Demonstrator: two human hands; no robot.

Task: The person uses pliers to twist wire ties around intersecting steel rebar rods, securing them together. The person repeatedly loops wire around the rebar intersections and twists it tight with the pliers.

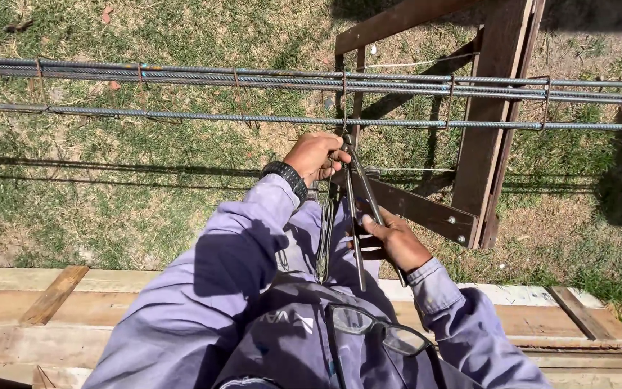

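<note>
My left hand (pixel 314 156), with a black watch on the wrist, is closed at the head of long metal pincers (pixel 355 209), just under the nearest steel bar (pixel 181 115). My right hand (pixel 397 241) grips the pincers' two long handles lower down. The pincer jaws sit at a wire tie on a stirrup (pixel 344 94) of the rebar cage. What the left fingers pinch is hidden.
Several ribbed bars (pixel 253 75) run left to right across a dark wooden trestle (pixel 487 130) over grass. Wooden planks (pixel 59 302) lie below. Wire loops (pixel 324 241) hang at my waist, and glasses (pixel 376 328) hang on my purple overalls.
</note>
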